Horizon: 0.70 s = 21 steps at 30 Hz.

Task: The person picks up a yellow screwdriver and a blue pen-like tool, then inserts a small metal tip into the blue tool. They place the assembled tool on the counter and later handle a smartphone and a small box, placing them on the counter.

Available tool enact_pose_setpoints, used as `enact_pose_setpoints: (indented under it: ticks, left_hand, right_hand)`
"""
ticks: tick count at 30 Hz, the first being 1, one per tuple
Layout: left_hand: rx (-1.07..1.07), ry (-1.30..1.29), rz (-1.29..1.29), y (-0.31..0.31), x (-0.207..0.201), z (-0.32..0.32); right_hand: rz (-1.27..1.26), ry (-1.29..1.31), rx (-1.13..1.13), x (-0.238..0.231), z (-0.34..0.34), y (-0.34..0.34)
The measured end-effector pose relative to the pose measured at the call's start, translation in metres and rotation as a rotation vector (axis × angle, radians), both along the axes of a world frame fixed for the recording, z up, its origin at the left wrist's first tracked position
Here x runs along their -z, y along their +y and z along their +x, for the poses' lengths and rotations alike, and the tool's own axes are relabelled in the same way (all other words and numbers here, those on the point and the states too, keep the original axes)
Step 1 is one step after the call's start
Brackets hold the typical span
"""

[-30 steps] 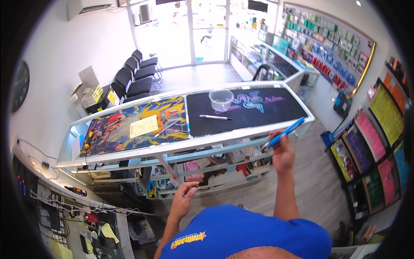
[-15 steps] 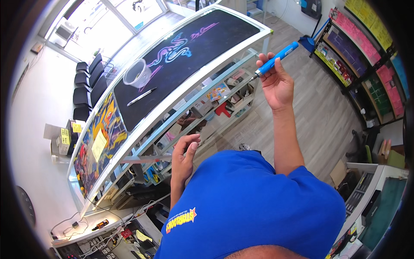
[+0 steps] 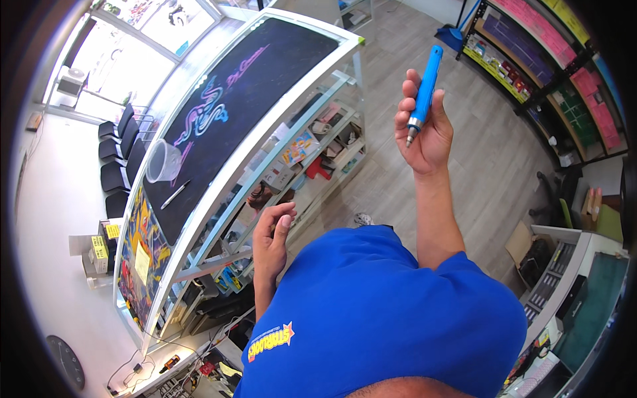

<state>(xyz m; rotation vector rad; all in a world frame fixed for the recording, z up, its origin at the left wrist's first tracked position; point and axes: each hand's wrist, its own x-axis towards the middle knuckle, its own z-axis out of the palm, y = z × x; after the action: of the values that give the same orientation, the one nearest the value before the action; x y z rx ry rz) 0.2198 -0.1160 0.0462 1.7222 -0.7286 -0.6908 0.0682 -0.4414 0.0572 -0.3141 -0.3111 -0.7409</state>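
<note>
In my right hand (image 3: pixel 434 147), raised to the right of the counter, is a blue pen-style screwdriver (image 3: pixel 427 89) with a metal nose. Its body slants upward between my thumb and fingers, and the tip points down toward my palm. My left hand (image 3: pixel 270 244) hangs beside the near side of the counter, loosely curled with the thumb apart, and nothing shows in it. On the dark mat (image 3: pixel 229 79) of the glass counter stand a clear plastic tub (image 3: pixel 163 162) and, near it, a silver pen (image 3: pixel 175 194).
The white-framed counter (image 3: pixel 262 123) runs along my left, with boxes on its glass shelves. Several black chairs (image 3: pixel 116 174) line the left wall. Shelves with pink and yellow packages (image 3: pixel 524 30) stand at the far right. A desk (image 3: pixel 580 232) is near my right side.
My view has turned, so the counter sits farther left. The screwdriver has swung more upright in my right hand, its tip now nearer the palm. My left hand stays loosely curled.
</note>
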Motion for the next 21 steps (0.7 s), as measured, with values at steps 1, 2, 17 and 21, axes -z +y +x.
enact_pose_setpoints:
  ticks: [1,2,17,21]
  left_hand:
    - [0.005,0.004,0.004,-0.006,-0.001,-0.003]
    - [0.003,0.0,0.017,-0.012,-0.003,-0.005]
    - [0.074,0.008,0.06,-0.059,0.0,-0.013]
    - [0.096,0.008,0.06,-0.066,-0.002,-0.011]
  right_hand:
    - [-0.029,-0.047,-0.031,0.0,-0.005,-0.005]
    - [-0.059,-0.094,-0.063,0.0,-0.01,-0.01]
    - [-0.088,-0.182,0.042,-0.014,-0.048,-0.04]
    - [-0.147,-0.242,0.0,-0.019,-0.054,-0.046]
